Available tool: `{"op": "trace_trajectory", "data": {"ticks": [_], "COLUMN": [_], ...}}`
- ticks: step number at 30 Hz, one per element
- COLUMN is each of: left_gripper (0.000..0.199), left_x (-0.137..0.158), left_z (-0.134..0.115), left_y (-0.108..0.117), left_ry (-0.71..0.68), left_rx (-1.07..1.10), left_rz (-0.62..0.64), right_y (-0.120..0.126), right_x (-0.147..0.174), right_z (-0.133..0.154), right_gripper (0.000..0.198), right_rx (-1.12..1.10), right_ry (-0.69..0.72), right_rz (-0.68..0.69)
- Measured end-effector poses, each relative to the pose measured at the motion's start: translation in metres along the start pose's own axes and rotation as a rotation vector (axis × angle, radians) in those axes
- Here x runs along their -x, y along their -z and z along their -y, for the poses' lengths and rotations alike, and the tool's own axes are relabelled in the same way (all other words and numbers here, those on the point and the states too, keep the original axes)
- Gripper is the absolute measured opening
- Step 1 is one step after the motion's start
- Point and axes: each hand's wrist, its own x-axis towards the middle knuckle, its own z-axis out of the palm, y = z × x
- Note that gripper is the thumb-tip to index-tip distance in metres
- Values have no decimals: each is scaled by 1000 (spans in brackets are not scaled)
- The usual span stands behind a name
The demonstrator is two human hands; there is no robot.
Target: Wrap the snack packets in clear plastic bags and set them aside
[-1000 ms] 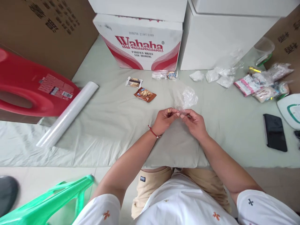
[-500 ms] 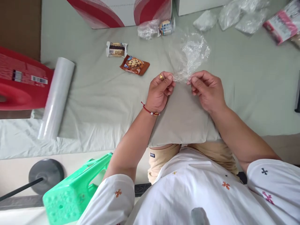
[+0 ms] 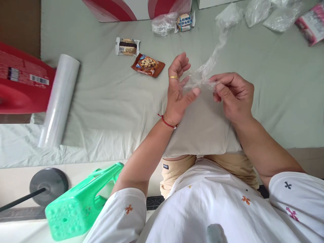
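Note:
A clear plastic bag (image 3: pixel 211 62) stretches, thin and twisted, from the crumpled plastic farther back down to my hands. Its near end is pinched between the thumb and fingers of my right hand (image 3: pixel 235 96). My left hand (image 3: pixel 177 89) is open beside that end, its thumb held apart from the loosely bent fingers; the thumb tip meets or overlaps the film, I cannot tell which. To the left of my hands lie a brown cookie packet (image 3: pixel 148 65) and a clear-wrapped sandwich biscuit (image 3: pixel 128 46).
A plastic film roll (image 3: pixel 59 101) lies by a red container (image 3: pixel 22 81) on the left. Behind are a red-and-white box (image 3: pixel 139 10), a blue-lettered biscuit packet (image 3: pixel 184 22), crumpled plastic (image 3: pixel 164 24) and a pink packet (image 3: pixel 312 25). A green stool (image 3: pixel 81 202) stands below the edge.
My left hand has let go of the plastic and spread its thumb from its fingers. My right hand has moved slightly right, still pinching. The bag has gone from bunched to drawn out.

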Motion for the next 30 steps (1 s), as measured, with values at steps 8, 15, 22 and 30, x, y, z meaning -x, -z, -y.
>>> {"op": "trace_trajectory", "data": {"ticks": [8,15,22,30], "left_gripper": [47,56,54,38], "left_x": [6,-12,-19,-17], "left_z": [-7,12,2,-9], "left_y": [-13,12,26,8], "left_ry": [121,277,480,553], "left_rx": [-292,-12,210,212], "left_rz": [-192,-373,-376,-351], "right_y": [1,24,48,41], "right_x": [3,-17,-30,-32], "right_z": [-1,-15,-36,-37], "right_gripper": [24,33,34,19], "right_rx": [-30,-159,5,139], "right_ry": [-39,-159,-204,-207], "right_rz": [16,-210,-274,-290]}}
